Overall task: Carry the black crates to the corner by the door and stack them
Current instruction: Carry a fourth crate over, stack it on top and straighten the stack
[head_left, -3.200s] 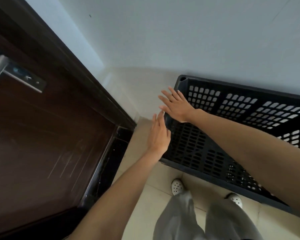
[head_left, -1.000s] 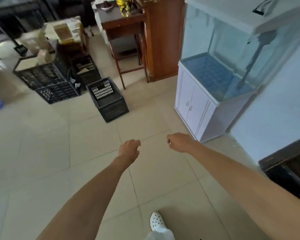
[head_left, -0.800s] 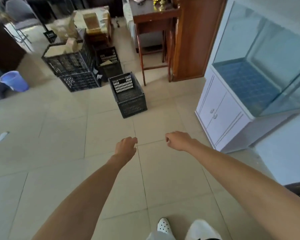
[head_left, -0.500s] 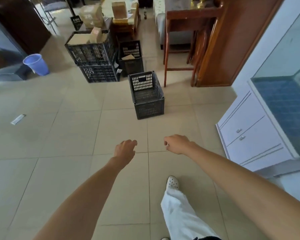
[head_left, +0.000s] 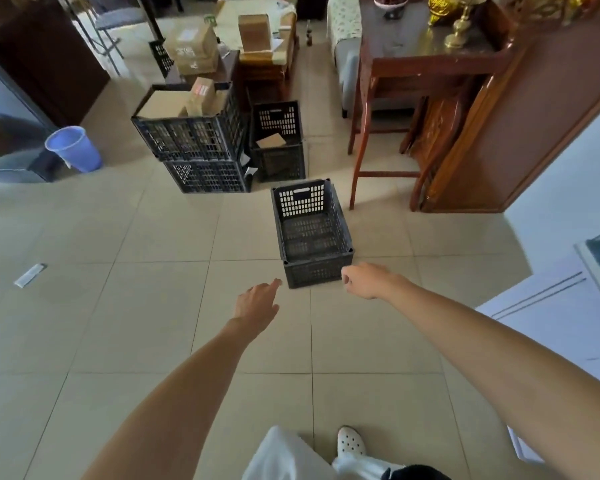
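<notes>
An empty black crate [head_left: 311, 233] stands alone on the tiled floor just ahead of me. My left hand [head_left: 257, 301] is stretched toward its near left corner, fingers extended, holding nothing. My right hand [head_left: 366, 279] hovers by the near right corner with fingers loosely curled and nothing in it. Neither hand touches the crate. Farther back a smaller black crate [head_left: 279, 143] holds a piece of card. Left of it two large black crates [head_left: 194, 143] are stacked, the upper one filled with cardboard boxes.
A tall wooden table [head_left: 420, 81] and a wooden cabinet [head_left: 520, 109] stand at the right. A white cabinet [head_left: 561, 323] is at the near right. A blue bucket [head_left: 72, 148] sits at the left, and a white strip [head_left: 30, 275] lies on the floor.
I have turned from the door corner and walked across the room; the lone crate is now close. My left hand's fingers have uncurled toward it.
</notes>
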Available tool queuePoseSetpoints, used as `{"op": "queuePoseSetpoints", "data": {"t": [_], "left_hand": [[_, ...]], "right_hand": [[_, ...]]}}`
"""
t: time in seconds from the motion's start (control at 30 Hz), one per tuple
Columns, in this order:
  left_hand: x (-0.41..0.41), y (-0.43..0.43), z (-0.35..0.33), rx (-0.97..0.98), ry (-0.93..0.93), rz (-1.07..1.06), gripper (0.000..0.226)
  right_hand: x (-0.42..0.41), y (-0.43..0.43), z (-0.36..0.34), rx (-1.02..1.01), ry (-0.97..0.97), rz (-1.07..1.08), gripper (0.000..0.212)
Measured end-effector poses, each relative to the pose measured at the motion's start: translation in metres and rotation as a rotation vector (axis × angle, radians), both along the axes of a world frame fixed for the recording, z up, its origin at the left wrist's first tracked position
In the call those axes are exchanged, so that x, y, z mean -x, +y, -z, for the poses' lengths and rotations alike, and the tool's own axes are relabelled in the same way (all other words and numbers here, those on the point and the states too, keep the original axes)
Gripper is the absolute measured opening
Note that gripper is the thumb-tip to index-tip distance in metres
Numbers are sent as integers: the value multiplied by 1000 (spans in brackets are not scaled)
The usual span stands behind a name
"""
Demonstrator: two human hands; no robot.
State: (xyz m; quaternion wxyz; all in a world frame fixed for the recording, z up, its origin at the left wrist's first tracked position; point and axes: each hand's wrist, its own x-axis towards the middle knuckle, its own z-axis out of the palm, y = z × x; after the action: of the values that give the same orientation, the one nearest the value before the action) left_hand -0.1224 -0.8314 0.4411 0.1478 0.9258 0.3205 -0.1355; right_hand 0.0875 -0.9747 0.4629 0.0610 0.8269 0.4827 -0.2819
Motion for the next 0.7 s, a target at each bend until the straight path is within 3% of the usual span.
{"op": "queuePoseSetpoints", "data": {"t": [0.2, 0.43, 0.7], "left_hand": [[-66, 128, 20, 7, 36, 80, 48], [-155, 264, 38, 39, 82, 162, 41], [-266, 344, 82, 116, 157, 214, 29]], "right_hand": [[-52, 106, 33, 57, 56, 25, 21], [-126, 211, 53, 6, 161, 272, 22], [-219, 278, 103, 49, 305, 420, 26]]}}
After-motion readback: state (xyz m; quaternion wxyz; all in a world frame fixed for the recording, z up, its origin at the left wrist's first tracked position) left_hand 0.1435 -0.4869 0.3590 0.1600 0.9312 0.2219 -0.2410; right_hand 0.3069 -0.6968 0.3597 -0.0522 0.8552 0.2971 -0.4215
